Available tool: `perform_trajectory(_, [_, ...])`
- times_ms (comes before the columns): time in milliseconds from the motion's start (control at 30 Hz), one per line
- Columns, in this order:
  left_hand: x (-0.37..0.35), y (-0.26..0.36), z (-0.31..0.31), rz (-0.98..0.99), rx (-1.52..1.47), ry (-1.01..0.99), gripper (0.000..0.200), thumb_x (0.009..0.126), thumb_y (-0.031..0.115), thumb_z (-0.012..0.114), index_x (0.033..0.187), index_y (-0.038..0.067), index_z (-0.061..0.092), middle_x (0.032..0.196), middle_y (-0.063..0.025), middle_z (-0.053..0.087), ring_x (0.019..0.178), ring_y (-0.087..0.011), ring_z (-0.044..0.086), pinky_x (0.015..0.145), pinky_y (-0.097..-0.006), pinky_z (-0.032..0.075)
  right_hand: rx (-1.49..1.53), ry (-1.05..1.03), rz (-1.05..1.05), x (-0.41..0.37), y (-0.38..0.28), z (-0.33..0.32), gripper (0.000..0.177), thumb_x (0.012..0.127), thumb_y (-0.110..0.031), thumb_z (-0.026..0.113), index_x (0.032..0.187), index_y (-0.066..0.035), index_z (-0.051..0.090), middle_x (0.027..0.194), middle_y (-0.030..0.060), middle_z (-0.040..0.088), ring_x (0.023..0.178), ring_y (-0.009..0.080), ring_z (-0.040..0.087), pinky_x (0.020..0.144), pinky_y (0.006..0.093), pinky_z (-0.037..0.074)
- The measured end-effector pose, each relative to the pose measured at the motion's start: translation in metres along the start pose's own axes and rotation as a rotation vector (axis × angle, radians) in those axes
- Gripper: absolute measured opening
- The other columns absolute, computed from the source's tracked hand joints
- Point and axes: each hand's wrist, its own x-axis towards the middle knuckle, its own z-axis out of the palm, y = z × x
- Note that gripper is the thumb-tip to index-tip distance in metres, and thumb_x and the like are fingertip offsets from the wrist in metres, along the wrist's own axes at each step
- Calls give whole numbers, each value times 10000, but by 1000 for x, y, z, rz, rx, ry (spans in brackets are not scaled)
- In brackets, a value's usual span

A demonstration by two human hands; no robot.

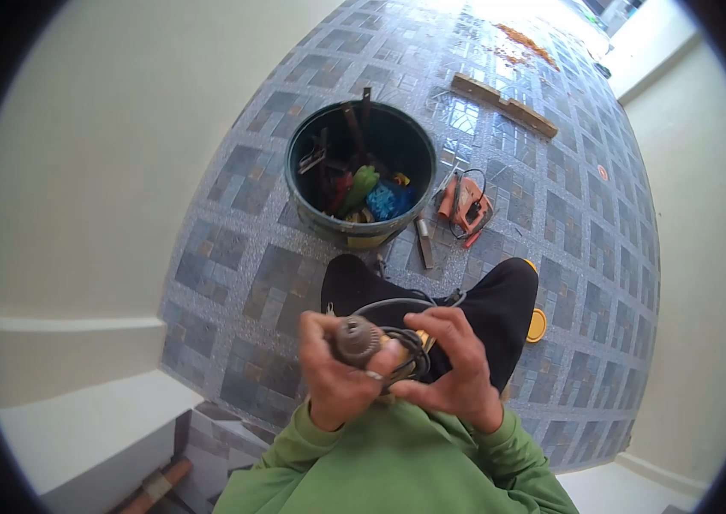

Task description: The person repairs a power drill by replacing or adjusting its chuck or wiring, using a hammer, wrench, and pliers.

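Observation:
My left hand (337,375) is wrapped around a corded drill whose metal chuck (357,340) points up toward me. Behind the chuck, a dark power cord (414,349) is looped around the drill's body, part of which shows yellow. Close on the other side of these loops is my right hand (457,368), thumb and fingers curved and spread apart, fingertips right at the cord. A length of cord (393,301) arcs over my lap beyond the drill. Much of the drill's body is hidden by my left hand and the coils.
Ahead stands a dark bucket (294,201) of mixed tools and bags. Right of it lie an orange power tool (467,206) with its cord and a metal-bladed tool (424,243). A yellow lid (537,325) is beside my knee. Farther off lies a wooden plank (504,104).

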Motion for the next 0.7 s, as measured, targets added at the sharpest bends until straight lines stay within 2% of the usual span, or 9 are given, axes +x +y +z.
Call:
perform_trajectory(100, [1,-17,7,137,200,-128,478,711,152,858,966,15,477,846,-127,635,729,-147,655,630,-287,538,308,-185,35,9,41,6,849,650,-470,871,1287,-8,552,1109,161,628,1019,291,640,875,387,514])
perform_trajectory(133, [-3,-31,10,24,86,-147,478,699,192,870,958,15,509,850,-141,648,755,-178,678,656,-306,542,429,-258,125,8,50,12,909,681,-568,818,1342,-23,513,1108,143,624,1011,275,644,878,388,510])
perform_trajectory(167, [-3,-38,7,9,92,-123,478,699,192,870,958,15,509,850,-141,648,755,-178,678,656,-306,542,441,-283,129,7,58,16,909,681,-568,818,1342,-23,513,1108,143,624,1011,275,644,878,388,510])
perform_trajectory(233, [0,-47,1,63,187,-357,483,720,174,873,981,10,500,900,-102,673,847,-159,674,757,-309,547,494,-385,177,8,74,23,967,691,-657,769,1381,-41,488,1098,129,627,999,268,646,877,392,505])
perform_trajectory(300, [-5,-58,-2,63,201,-359,475,713,182,881,996,8,542,898,-89,676,830,-188,683,771,-319,548,542,-436,208,3,87,28,995,692,-722,725,1391,-55,487,1087,122,629,1003,269,645,886,395,499])
perform_trajectory(367, [-12,-67,-11,-2,108,-475,468,722,150,871,1077,19,594,1015,-101,646,953,-219,658,865,-343,519,429,-539,161,-1,97,34,1014,700,-758,690,1396,-50,481,1107,129,631,1014,273,650,877,399,503])
perform_trajectory(500, [-4,-70,-40,123,134,-522,509,730,87,838,1191,51,627,1151,-112,577,1105,-232,585,968,-364,461,519,-529,148,-7,109,49,1011,695,-737,707,1403,-52,478,1148,135,634,1059,275,641,906,413,481])
perform_trajectory(567, [3,-64,-60,-128,212,-654,565,722,22,809,1254,62,623,1233,-119,512,1182,-242,520,1023,-374,415,352,-578,-2,4,107,53,996,684,-687,746,1409,-59,478,1189,127,634,1120,268,618,962,414,436])
perform_trajectory(700, [5,-53,-71,-58,428,-594,519,739,145,796,1202,-17,627,1074,-151,602,1043,-274,599,935,-368,464,258,-637,-9,6,96,66,923,666,-506,849,1398,-72,491,1196,88,638,1091,256,614,955,375,399])
